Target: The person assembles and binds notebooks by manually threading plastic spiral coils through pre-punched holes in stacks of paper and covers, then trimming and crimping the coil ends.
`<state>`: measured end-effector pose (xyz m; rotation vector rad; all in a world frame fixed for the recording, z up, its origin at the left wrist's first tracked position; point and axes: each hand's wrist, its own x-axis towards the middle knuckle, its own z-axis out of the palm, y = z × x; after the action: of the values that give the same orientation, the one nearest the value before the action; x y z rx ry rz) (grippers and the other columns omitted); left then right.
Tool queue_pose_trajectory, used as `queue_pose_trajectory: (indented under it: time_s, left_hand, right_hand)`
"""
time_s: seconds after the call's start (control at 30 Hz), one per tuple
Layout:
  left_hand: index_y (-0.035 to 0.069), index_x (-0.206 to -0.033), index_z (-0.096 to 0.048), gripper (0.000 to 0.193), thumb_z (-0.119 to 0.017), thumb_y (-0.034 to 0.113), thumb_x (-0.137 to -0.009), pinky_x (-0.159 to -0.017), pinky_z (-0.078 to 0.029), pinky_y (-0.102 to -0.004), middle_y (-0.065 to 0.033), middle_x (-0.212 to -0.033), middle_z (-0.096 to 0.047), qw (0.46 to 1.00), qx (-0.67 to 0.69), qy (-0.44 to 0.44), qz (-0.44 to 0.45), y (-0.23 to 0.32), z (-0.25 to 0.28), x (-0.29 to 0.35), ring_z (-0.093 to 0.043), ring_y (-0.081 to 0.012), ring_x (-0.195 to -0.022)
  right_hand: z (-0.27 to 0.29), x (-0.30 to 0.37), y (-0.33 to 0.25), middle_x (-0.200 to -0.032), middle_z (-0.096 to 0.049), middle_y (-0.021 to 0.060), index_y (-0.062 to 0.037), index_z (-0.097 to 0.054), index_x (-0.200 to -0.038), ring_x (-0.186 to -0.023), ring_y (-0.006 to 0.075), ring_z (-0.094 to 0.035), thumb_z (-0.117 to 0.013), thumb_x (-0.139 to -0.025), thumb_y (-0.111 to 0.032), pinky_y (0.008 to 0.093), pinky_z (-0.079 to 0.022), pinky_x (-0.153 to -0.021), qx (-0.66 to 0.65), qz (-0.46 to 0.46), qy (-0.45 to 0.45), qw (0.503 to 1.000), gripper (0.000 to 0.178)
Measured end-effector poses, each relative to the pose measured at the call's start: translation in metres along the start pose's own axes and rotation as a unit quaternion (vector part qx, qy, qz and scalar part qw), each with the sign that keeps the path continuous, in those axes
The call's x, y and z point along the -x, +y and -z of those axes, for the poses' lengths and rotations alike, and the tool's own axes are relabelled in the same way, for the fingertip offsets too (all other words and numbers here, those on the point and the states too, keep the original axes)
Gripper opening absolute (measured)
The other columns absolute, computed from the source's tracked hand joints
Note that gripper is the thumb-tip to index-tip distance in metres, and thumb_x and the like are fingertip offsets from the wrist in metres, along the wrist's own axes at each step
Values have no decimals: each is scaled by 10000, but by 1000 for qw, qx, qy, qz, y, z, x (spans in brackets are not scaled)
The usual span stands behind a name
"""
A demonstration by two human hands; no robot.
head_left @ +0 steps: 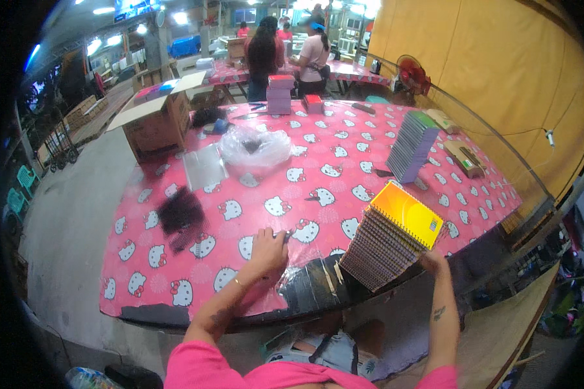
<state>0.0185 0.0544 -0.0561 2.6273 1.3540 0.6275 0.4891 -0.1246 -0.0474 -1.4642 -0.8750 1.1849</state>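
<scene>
Left hand (270, 250) apart from right hand (433, 261)

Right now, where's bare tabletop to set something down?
Free: front-left pink cloth, between the black pile and the near edge; mid-table, between the plastic bag and green-topped stack, barring a small dark item. Crowded: right side, with the yellow-topped stack at the right hand.

i can read no words or numbers; the small label (433, 225) on my yellow notebook (402, 209) is too tiny.
</scene>
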Motion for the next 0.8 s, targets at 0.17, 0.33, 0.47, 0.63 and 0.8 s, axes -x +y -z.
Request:
queue_pose_trajectory:
  time_s: [0.17, 0.33, 0.47, 0.63, 0.8]
  left_hand:
    - [-34, -1242, -573, 437, -620, 240, -906, -1003, -409, -483, -271, -1180, -572, 929, 369, -17, -26, 96, -9, 44, -521, -422, -1143]
    - [-37, -1463, -329, 682, -532, 406, -986, -1130, -268, -405, -234, -1349, -465, 830, 527, -183, 18, 164, -40, 57, -388, -346, -1318]
    - [-93, -1452, -287, 747, -480, 460, -988, -1149, -228, -402, -265, -1395, -405, 816, 551, -158, 82, 181, -40, 44, -348, -368, -1336]
    - [-47, -1440, -363, 679, -400, 471, -1002, -1138, -250, -403, -281, -1383, -454, 806, 576, -111, 72, 172, -110, 2, -383, -384, -1324]
    - [23, -1407, -470, 640, -304, 494, -1007, -1031, -376, -428, -168, -1322, -589, 644, 714, -231, 149, 153, -107, -63, -552, -305, -1187]
  right_hand:
    - [-13, 8, 49, -1356, -588, 32, -152, -481, -1434, -1197, 246, -573, -629, -861, -585, 465, -465, -971, 7, -19, -27, 999, 733]
    - [-28, 11, 44, -1361, -585, 45, -150, -484, -1431, -1164, 263, -586, -651, -847, -587, 438, -468, -950, -37, -41, -42, 998, 749]
    - [-45, 31, 31, -1235, -634, 15, -154, -558, -1337, -1035, 197, -625, -604, -932, -518, 395, -504, -866, -15, -33, -11, 999, 546]
    - [-52, 48, 41, -1165, -637, 52, -87, -567, -1295, -1017, 223, -629, -508, -1015, -376, 425, -533, -862, -93, -29, -5, 995, 407]
    - [-90, 62, 43, -1236, -585, 125, 12, -511, -1293, -1063, 330, -623, -593, -971, -191, 458, -536, -928, -184, -31, -28, 982, 389]
